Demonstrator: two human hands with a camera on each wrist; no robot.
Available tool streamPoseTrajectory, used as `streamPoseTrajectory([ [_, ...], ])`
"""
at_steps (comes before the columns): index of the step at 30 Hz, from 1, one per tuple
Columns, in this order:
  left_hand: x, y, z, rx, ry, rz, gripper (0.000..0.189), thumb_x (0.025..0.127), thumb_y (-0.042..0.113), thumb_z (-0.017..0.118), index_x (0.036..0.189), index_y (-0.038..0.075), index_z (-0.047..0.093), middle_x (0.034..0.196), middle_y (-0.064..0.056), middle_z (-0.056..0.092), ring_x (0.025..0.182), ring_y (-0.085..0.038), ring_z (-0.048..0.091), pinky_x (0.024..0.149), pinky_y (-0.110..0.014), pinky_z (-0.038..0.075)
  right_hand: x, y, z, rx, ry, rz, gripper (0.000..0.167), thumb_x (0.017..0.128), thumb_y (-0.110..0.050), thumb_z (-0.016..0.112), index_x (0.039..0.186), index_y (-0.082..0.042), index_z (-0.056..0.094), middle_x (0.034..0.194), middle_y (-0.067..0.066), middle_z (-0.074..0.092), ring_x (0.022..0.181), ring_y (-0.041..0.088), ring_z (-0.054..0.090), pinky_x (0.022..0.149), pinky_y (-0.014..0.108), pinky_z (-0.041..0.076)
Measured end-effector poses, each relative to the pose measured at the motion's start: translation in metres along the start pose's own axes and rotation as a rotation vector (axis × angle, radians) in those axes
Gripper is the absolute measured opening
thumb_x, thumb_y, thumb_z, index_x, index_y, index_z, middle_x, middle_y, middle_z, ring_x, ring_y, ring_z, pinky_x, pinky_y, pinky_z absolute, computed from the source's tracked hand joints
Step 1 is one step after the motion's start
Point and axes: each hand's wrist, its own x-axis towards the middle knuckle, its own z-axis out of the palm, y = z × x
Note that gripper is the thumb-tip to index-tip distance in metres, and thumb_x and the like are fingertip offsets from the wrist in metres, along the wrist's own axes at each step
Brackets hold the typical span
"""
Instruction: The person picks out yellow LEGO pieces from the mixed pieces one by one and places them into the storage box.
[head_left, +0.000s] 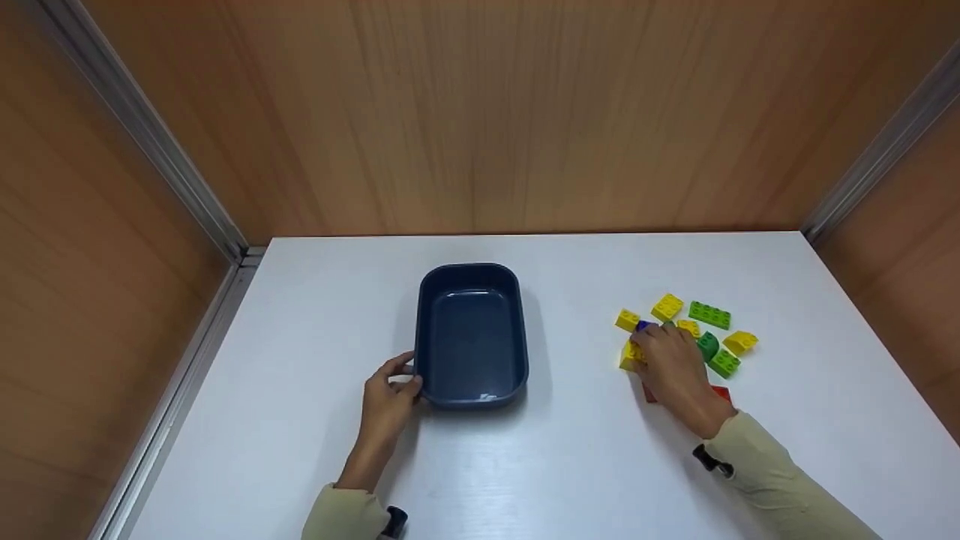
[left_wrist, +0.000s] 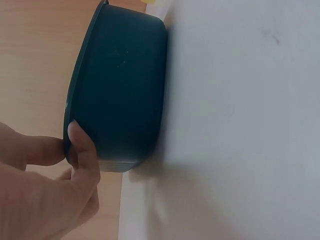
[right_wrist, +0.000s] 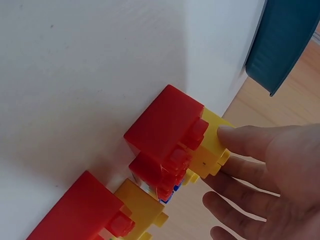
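- I see the person's right hand low among the toy blocks, fingers bent down and thumb against a yellow block; whether it truly grips that block or only touches it I cannot tell
- I read the bent fingers as a way of getting at one piece in a crowded cluster without pushing its neighbours about
- The left hand pinches the near-left rim of the blue tray between thumb and finger; I judge that this light hold at the edge steadies the tray and keeps its opening unobstructed
- Close about the right hand I count a red block by the wrist, a blue block at the fingertips, a dark green curved block, a light green block and more yellow ones, loosely grouped
- The tray, with nothing in it, sits near the middle of the white bench, well apart from the blocks on the right; that spacing seems to leave each hand its own working room
- From the head view I get the tray's inside and the whole spread of blocks, but the right hand hides what lies under it
- The left wrist view gives me the tray's outer wall and the pinch on its rim; the right wrist view gives me the thumb's contact and the red blocks' sides, mostly covered from above
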Motion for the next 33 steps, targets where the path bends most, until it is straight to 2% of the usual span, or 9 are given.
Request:
streamPoseTrajectory([
  [5, 0.001, 0.001, 0.0, -0.03, -0.005, -0.011, 0.045, 0.102, -0.007, 0.056, 0.147, -0.01, 0.053, 0.126, -0.024, 0.053, 0.09, -0.021, 0.064, 0.072, -0.028, 0.06, 0.001, -0.001, -0.002, 0.003, 0.023, -0.024, 0.037, 0.082, -0.004, 0.09, 0.113, 0.008, 0.074, 0.109, 0.023, 0.072, 0.106, 0.043, 0.063, 0.098, 0.06, 0.051],
  [9, 0.002, 0.001, 0.0, -0.016, 0.003, -0.004, 0.044, 0.102, -0.007, 0.057, 0.146, -0.01, 0.054, 0.125, -0.024, 0.054, 0.089, -0.021, 0.064, 0.071, -0.028, 0.06, 0.005, -0.005, -0.006, 0.015, 0.042, -0.03, 0.037, 0.083, -0.005, 0.09, 0.114, 0.007, 0.075, 0.11, 0.022, 0.072, 0.107, 0.043, 0.062, 0.099, 0.059, 0.05],
  [26, 0.004, 0.001, 0.001, 0.006, 0.026, 0.002, 0.044, 0.102, -0.006, 0.058, 0.146, -0.009, 0.056, 0.126, -0.024, 0.056, 0.092, -0.024, 0.067, 0.071, -0.03, 0.06, 0.034, -0.035, -0.018, -0.005, 0.078, -0.098, 0.031, 0.086, -0.004, 0.087, 0.115, 0.001, 0.076, 0.113, 0.017, 0.072, 0.108, 0.037, 0.062, 0.104, 0.053, 0.049],
  [33, 0.003, 0.001, 0.003, 0.012, 0.029, -0.004, 0.044, 0.102, -0.006, 0.057, 0.146, -0.009, 0.055, 0.127, -0.024, 0.056, 0.092, -0.023, 0.066, 0.072, -0.027, 0.06, 0.043, -0.048, -0.02, -0.067, 0.108, -0.164, 0.031, 0.088, -0.007, 0.087, 0.116, 0.0, 0.075, 0.112, 0.015, 0.073, 0.108, 0.035, 0.064, 0.104, 0.051, 0.052],
])
